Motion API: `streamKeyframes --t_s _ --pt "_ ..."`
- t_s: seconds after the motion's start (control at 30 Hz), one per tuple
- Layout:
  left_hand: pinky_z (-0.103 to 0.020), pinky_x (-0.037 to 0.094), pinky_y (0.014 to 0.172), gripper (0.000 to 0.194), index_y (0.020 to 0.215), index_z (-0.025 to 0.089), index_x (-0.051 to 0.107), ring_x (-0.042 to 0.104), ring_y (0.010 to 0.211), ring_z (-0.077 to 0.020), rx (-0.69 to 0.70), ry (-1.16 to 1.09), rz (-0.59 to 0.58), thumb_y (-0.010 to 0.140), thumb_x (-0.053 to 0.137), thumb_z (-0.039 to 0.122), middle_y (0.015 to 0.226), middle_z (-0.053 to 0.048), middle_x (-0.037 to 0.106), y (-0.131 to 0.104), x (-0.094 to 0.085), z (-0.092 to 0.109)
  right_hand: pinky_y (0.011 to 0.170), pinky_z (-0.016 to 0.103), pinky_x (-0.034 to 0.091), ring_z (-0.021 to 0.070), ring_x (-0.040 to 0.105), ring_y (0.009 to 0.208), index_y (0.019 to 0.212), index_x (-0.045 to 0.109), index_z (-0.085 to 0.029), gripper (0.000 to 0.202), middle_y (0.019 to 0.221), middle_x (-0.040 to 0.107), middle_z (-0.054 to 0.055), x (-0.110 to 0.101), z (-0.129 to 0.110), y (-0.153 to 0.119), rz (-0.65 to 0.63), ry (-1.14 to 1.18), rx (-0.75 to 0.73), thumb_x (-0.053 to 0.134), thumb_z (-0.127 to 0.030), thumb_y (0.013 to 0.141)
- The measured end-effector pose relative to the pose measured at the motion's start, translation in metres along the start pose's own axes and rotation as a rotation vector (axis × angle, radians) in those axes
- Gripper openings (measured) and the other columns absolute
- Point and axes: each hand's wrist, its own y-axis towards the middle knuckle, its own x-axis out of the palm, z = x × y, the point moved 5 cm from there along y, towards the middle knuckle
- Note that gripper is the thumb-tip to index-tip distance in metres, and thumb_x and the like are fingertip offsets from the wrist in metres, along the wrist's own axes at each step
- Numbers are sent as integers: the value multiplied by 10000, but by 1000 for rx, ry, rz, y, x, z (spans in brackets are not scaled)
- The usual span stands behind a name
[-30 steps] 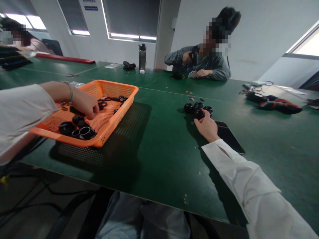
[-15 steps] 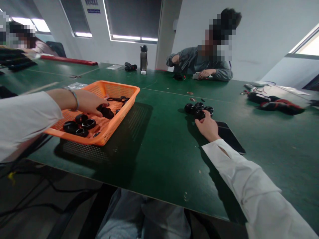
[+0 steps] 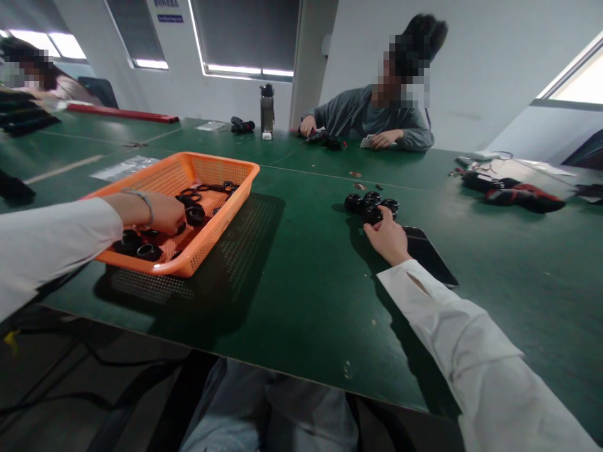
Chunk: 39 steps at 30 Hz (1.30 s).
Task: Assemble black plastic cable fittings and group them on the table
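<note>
My left hand (image 3: 164, 213) reaches into an orange perforated basket (image 3: 225, 216), its fingers closed on a black ring-shaped part (image 3: 179, 228) that they mostly hide. Around it in the basket lie more black parts: a round one (image 3: 195, 215) just beyond the fingers and a ring (image 3: 149, 252) with a shiny rim on the near side. My right hand (image 3: 387, 237) rests on the green table, with thumb and fingers closed on a glossy black round part (image 3: 372, 215). That part stands against several similar ones (image 3: 372, 198) in a tight cluster.
Beside my right wrist lies a dark flat tablet-like object (image 3: 428, 254). Across the table sits a person (image 3: 372, 113), near a bottle (image 3: 267, 113). Black and red items (image 3: 513, 191) lie at the right, and a clear plastic bag (image 3: 125, 167) lies behind the basket.
My left hand has moved nearer within the basket, away from the black part it was touching, down onto the nearer group. My right hand keeps its hold. The person opposite has lowered a hand to the table.
</note>
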Motion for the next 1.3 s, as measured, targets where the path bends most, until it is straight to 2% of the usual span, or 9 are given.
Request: streamKeyframes --t_s 0.13,0.3,0.4,0.53,0.6,0.73,0.9,1.1,1.3 --pt "-210 283 604 281 399 137 537 289 421 -61 -11 335 -189 620 711 134 301 95 303 11 -7 22 661 379 467 289 634 725 1253 483 -128 529 756 689 88 -3 -1 -2 77 19 -6 518 -278 747" --pt "-214 327 714 238 766 80 691 308 552 -65 268 600 -19 802 543 262 499 66 374 13 -24 91 629 345 440 239 593 653 1212 499 -112 472 699 641 55 -11 -16 -10 228 92 -126 472 -268 767" --pt "-222 360 728 274 926 91 690 457 661 -90 468 504 -37 812 524 277 710 7 559 -10 -2 137 615 319 428 188 544 578 1138 527 -117 410 666 593 28 -8 -35 -21 162 233 -302 473 -279 765" --pt "-252 408 706 202 860 137 682 557 737 -152 609 315 -136 784 549 268 798 -31 603 -53 52 171 571 262 416 147 534 608 1169 477 -142 416 755 596 21 5 -71 -49 -214 469 -592 484 -289 780" --pt "-263 424 689 178 843 150 663 573 747 -165 618 221 -164 794 531 258 823 -41 605 -69 77 173 567 252 407 132 516 592 1152 476 -168 414 735 586 -6 13 -87 -69 -462 475 -739 541 -312 770" --pt "-291 444 695 144 828 151 620 569 755 -178 534 1 -158 796 509 237 812 -42 582 -77 109 164 581 262 411 130 511 618 1006 506 -172 402 726 566 -15 18 -100 -88 -646 558 -754 645 -408 712" --pt "-342 458 782 108 814 177 522 552 805 -189 479 -310 -144 770 512 275 829 -27 544 -70 131 156 600 263 455 120 551 676 1111 478 -197 427 903 583 19 24 -94 -78 -686 899 -506 552 -461 784" --pt "-374 403 951 480 1010 195 360 486 1035 -203 433 -695 -199 576 558 142 1035 -54 459 -56 155 138 479 228 410 113 530 608 1134 488 -249 434 774 536 -22 27 -86 -66 -640 1041 -308 597 -409 746" --pt "-340 477 800 376 905 193 392 528 805 -141 153 -897 -167 626 628 284 899 4 468 -46 161 121 518 232 440 110 538 628 1211 410 -256 530 819 521 -22 29 -80 -69 -567 1026 -258 616 -330 727"
